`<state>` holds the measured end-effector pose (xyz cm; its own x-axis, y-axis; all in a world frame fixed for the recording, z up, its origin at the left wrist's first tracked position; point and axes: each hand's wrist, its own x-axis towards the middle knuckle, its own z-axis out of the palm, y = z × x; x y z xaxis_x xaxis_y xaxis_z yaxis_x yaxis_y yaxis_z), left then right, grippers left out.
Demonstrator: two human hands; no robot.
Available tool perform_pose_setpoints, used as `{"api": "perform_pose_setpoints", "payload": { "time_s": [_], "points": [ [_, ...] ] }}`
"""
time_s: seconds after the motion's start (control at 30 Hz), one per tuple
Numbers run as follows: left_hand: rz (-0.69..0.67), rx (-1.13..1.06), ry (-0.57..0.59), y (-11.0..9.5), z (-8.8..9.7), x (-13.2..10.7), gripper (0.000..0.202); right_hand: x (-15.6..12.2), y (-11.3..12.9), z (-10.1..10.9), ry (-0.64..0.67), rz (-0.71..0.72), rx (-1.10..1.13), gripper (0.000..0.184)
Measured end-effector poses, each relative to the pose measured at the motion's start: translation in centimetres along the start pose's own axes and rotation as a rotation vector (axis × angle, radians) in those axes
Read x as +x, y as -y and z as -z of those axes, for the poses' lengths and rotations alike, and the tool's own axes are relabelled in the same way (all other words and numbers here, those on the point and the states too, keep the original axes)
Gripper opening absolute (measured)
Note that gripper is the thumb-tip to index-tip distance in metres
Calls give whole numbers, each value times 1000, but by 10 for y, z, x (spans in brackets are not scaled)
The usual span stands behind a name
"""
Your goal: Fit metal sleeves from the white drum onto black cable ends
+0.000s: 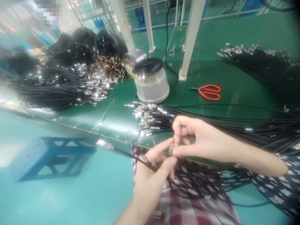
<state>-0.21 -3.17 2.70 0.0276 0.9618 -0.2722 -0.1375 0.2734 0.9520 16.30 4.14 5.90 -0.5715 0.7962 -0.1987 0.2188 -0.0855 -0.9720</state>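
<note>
My left hand (152, 175) is closed around a black cable (127, 154), which sticks out to the left and ends in a silver metal connector (104, 144). A second small metal end (145, 158) shows against the base of my left fingers. Close to the left fingertips, my right hand (191, 136) is closed in a pinch, with a small silver-and-brass metal piece (171, 149) at its thumb tip. More black cables (201, 184) lie across a red-and-white checked cloth (185, 212) under my hands.
Cables with silver ends (150, 115) lie just beyond my hands on the green table (201, 68). Behind them stand a grey-white round machine (152, 87) and red-handled scissors (209, 92). Cable heaps (63, 84) fill the left, another bundle (257, 62) the right. A blue stool (51, 159) stands left.
</note>
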Motion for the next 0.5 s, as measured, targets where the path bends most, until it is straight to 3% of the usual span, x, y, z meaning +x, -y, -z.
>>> {"api": "perform_pose_setpoints", "payload": {
  "time_s": [0.27, 0.5],
  "points": [
    [-22, 1, 38, 5, 3, -1, 31, -3, 1, -2, -39, 13, -80, 29],
    [-43, -116, 48, 5, -3, 4, 15, -1, -2, -5, -50, 29, -79, 27]
  ]
}}
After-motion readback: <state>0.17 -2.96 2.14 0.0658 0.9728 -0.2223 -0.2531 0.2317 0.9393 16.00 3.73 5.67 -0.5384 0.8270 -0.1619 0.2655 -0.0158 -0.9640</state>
